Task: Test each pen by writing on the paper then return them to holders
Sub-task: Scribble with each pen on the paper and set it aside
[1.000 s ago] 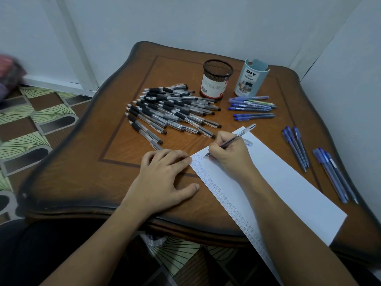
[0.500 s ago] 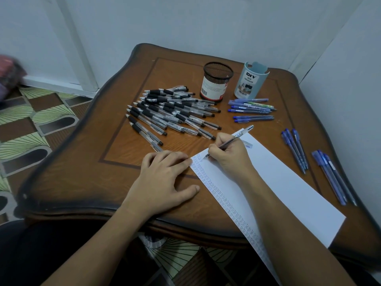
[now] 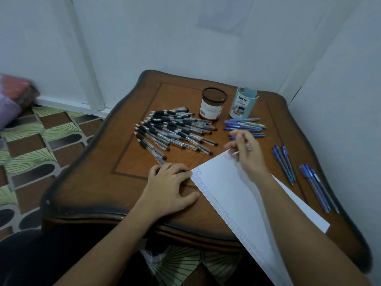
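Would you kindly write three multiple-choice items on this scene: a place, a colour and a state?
1. The black mesh holder stands: A) beside the light blue holder B) on the floor C) on a shelf.
2. The pens right of the paper are: A) red B) blue C) green.
3. The right hand: A) lies flat B) is out of view C) grips a pen.
Key: A, both stand on the table; B, their barrels are blue; C, its fingers curl round it.

The pale blue plastic pen holder [image 3: 244, 105] bears a label reading "DIY" in bold black capitals. The finer print beneath is illegible, as are the black mesh pen cup's [image 3: 212, 109] barcode label and the white paper sheet's [image 3: 233, 188] edge marks.
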{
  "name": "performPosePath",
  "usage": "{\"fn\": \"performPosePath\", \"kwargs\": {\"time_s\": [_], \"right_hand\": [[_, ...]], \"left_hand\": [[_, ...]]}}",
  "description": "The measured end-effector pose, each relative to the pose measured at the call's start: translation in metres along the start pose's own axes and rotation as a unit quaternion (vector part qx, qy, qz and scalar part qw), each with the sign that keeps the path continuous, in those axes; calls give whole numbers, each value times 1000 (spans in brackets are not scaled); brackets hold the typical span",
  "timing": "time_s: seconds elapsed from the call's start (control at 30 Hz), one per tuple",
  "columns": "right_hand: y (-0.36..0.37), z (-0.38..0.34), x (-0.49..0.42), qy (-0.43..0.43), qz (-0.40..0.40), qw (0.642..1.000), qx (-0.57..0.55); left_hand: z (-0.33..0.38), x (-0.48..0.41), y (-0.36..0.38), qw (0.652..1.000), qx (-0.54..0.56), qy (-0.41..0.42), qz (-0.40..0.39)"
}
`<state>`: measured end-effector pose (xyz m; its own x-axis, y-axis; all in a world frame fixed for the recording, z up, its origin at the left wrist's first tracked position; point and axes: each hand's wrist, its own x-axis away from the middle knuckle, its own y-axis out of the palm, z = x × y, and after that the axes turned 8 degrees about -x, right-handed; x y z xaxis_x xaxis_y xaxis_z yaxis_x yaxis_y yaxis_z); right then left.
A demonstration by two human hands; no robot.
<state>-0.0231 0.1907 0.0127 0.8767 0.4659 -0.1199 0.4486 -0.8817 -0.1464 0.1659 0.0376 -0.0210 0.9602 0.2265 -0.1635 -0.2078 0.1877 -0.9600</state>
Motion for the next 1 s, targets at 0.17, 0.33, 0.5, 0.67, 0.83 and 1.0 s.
{"fn": "performPosePath", "kwargs": {"time_s": [0.17,0.33,0.5,0.67,0.83,1.0], "right_hand": [[-29,19,9,65,4,981,185],[-28,8,17,54,4,976,209],[-12,-8,26,19,-28,979,200],[9,-20,51,17,-108,992,57],[17,-19,65,34,-117,993,0],[16,-21,73,47,-90,995,-22]], "left_hand": [[5,-14,-8,999,13,-36,-13],[12,-25,-5,996,53,-72,17],[16,-22,2,990,100,-74,72],[14,-17,4,981,155,-29,115],[14,-12,6,968,183,-7,171],[15,-10,7,967,175,1,182]]}}
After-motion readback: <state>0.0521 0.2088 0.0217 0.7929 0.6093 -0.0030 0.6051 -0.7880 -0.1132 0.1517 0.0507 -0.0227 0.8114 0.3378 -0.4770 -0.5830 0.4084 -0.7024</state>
